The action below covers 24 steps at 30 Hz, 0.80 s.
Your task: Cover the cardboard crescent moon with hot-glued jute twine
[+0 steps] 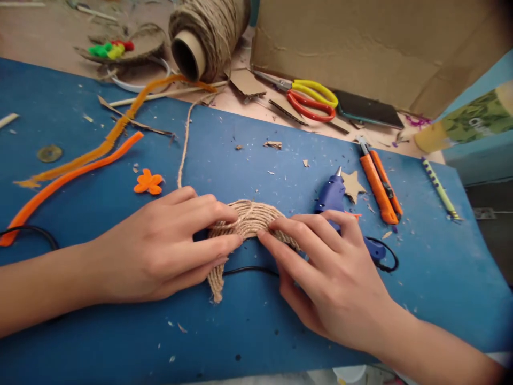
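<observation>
A crescent-shaped piece covered in rows of jute twine [254, 216] lies in the middle of the blue table, its pointed left end toward me. My left hand [168, 246] is closed on its left part, thumb and fingers pressing the twine. On the right part, my right hand [324, 267] pinches the piece near its inner edge. One loose strand [185, 144] runs from behind my left hand back toward the large twine spool [212, 32]. A blue glue gun [332, 192] rests just beyond my right hand, partly hidden by it.
Orange cutters [379, 187], a cardboard star [353, 186] and red-and-yellow scissors [308, 99] lie right and behind. An orange felt flower [148, 182] and orange pipe cleaners [80, 164] lie left. A phone [368, 108], a cup [468, 120] and a cardboard box [360, 48] stand at the back.
</observation>
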### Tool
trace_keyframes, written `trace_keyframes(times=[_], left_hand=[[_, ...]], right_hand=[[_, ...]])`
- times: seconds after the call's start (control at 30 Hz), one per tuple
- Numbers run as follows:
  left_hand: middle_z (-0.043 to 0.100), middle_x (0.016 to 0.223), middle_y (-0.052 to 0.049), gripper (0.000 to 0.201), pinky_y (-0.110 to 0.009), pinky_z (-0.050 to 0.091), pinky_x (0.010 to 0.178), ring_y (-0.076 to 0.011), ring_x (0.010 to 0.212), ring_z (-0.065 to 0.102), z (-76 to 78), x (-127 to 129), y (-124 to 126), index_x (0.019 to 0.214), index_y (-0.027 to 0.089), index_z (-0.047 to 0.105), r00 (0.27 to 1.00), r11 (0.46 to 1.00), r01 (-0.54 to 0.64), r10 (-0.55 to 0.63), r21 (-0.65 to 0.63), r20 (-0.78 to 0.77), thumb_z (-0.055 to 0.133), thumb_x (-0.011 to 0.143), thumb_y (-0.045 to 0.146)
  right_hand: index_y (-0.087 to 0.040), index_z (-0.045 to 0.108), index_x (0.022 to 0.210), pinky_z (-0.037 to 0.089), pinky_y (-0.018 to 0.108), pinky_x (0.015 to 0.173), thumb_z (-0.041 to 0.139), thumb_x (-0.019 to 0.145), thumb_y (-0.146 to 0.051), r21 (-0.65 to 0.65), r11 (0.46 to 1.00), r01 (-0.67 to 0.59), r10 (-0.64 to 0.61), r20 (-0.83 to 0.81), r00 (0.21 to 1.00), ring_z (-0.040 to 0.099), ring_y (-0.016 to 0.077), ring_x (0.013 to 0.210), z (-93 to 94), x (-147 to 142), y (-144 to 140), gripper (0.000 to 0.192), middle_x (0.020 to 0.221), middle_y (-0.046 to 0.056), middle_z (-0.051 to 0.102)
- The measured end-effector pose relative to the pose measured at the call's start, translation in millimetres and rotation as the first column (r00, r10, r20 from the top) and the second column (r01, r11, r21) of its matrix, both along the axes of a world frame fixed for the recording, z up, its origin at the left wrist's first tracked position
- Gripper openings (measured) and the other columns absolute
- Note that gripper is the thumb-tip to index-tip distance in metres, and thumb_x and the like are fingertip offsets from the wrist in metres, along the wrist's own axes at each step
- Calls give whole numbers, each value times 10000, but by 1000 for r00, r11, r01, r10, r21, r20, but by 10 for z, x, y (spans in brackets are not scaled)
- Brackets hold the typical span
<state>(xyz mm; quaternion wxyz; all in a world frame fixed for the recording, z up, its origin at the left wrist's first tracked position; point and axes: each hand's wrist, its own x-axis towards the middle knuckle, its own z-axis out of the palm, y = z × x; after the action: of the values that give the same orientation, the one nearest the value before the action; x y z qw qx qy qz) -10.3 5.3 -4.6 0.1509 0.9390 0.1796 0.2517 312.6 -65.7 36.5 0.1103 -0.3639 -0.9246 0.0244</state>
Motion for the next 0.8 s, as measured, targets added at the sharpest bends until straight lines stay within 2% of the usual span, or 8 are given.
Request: trace_keyframes(times=[0.13, 0.37, 0.47, 0.53, 0.6, 0.67, 0.73, 0.8], left_hand=[[870, 1325, -105, 353, -455, 574, 793, -291, 980, 788, 47, -5, 26, 1427, 302, 777, 997, 999, 34, -32, 22, -65, 693, 1093, 227], [882, 1213, -84, 379, -451, 577, 772, -282, 929, 782, 64, 74, 28, 1454, 339, 766, 999, 999, 19, -17, 42, -41, 662, 1109, 223], [874, 1281, -86, 330, -440, 587, 796, -270, 952, 782, 36, 88, -14, 1414, 346, 778, 1000, 1000, -6, 6, 17, -16, 659, 1135, 214], [857, 1310, -97, 301, -438, 610, 857, -278, 1037, 796, 22, 72, -30, 1425, 324, 767, 1000, 999, -28, 29, -42, 12, 642, 1163, 246], [838, 1303, -96, 278, -440, 630, 954, -281, 1120, 798, 42, 26, 1, 1433, 298, 747, 992, 990, -104, 109, -93, 56, 624, 1184, 282], [831, 1338, -91, 271, -478, 626, 1081, -302, 1199, 792, 115, -49, 94, 1428, 287, 750, 960, 959, -271, 276, -85, 54, 641, 1185, 340], [816, 1479, -114, 347, -612, 555, 1252, -394, 1381, 755, 230, -134, 220, 1426, 267, 781, 884, 884, -468, 467, -8, -17, 671, 1169, 471], [703, 1706, -162, 534, -789, 387, 1383, -544, 1634, 592, 349, -205, 314, 1444, 230, 798, 797, 803, -592, 596, 66, -98, 646, 1141, 643]], right_hand=[[-99, 764, 1545, 442, 561, 1108, 602, 1194, -167, -16, 1000, -6, 6, -13, 1000, 728, 310, 1313, 7, 8, -8, 393, 1510, 147, 851], [-109, 778, 1528, 445, 563, 1087, 584, 1163, -156, 7, 1000, 10, -10, 0, 1000, 745, 319, 1274, -2, -18, -8, 416, 1481, 147, 859], [-99, 790, 1504, 449, 570, 1103, 583, 1165, -166, 35, 999, -10, 9, 22, 1000, 760, 326, 1304, 10, -24, 3, 403, 1507, 148, 859], [-153, 771, 1504, 456, 569, 1135, 619, 1170, -183, 61, 998, 11, -11, 0, 1000, 788, 320, 1274, 73, 11, 8, 368, 1493, 112, 874], [-231, 750, 1430, 472, 567, 1138, 674, 1153, -193, 112, 987, 118, -112, -57, 992, 813, 328, 1218, 188, 100, 13, 290, 1389, 84, 904], [-261, 713, 1278, 494, 578, 1073, 704, 1128, -226, 187, 938, 292, -282, -80, 956, 819, 375, 1154, 323, 248, 21, 154, 1232, 109, 899], [-263, 660, 1181, 500, 578, 945, 673, 1130, -326, 234, 868, 438, -453, 9, 892, 811, 432, 1093, 418, 430, 37, 82, 1158, 161, 858], [-267, 631, 1163, 471, 533, 797, 641, 1112, -465, 205, 830, 519, -551, 152, 820, 804, 447, 1018, 432, 598, 65, 205, 1135, 178, 837]])
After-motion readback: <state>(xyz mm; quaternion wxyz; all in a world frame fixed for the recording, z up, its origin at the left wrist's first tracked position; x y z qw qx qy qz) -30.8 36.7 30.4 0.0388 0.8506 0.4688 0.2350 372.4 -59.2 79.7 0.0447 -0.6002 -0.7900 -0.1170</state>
